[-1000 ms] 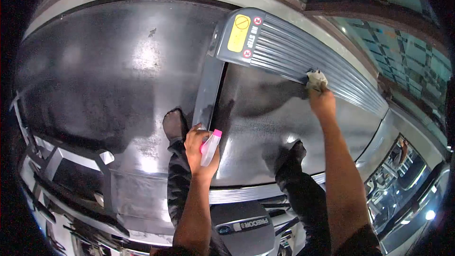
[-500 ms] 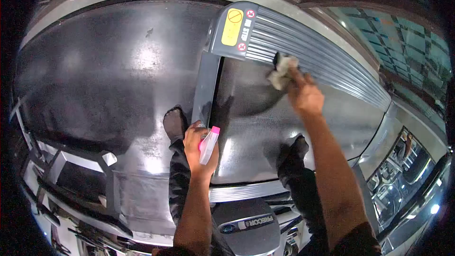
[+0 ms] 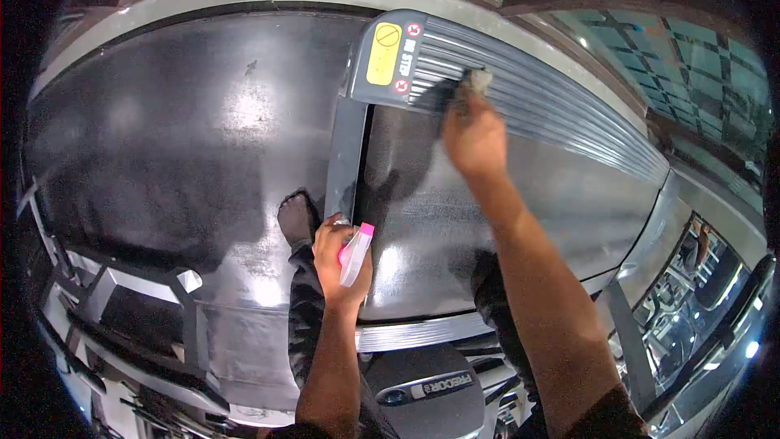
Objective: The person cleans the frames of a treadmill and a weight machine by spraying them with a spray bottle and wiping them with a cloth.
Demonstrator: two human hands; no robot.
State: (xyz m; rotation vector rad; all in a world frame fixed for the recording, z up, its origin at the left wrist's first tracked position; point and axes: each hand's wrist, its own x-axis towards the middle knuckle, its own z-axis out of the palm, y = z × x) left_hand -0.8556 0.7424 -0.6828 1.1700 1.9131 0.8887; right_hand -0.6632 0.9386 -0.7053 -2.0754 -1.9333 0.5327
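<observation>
My left hand [image 3: 335,268] is wrapped round a spray bottle with a pink and clear trigger head [image 3: 356,254]. It is held above the grey side rail [image 3: 343,167] of a treadmill. In my right hand [image 3: 478,140] is a pale, crumpled cloth [image 3: 479,81], held over the ribbed grey end cover [image 3: 552,114] of the machine. Left of the cloth, that cover carries a yellow warning label [image 3: 384,54] and the words "NO STEP". The dark treadmill belt [image 3: 455,228] lies below my right forearm.
Another dark flat surface [image 3: 187,138] spreads out at the left, with a bare foot [image 3: 297,218] on it. A black motor hood marked PRECOR [image 3: 431,390] is at the bottom. Window panes [image 3: 674,65] line the upper right, and a mirror [image 3: 691,284] stands at the right.
My right hand has moved left and slightly up with the cloth, from the cover's lower edge onto its ribs. My left hand stays nearly in place with the bottle.
</observation>
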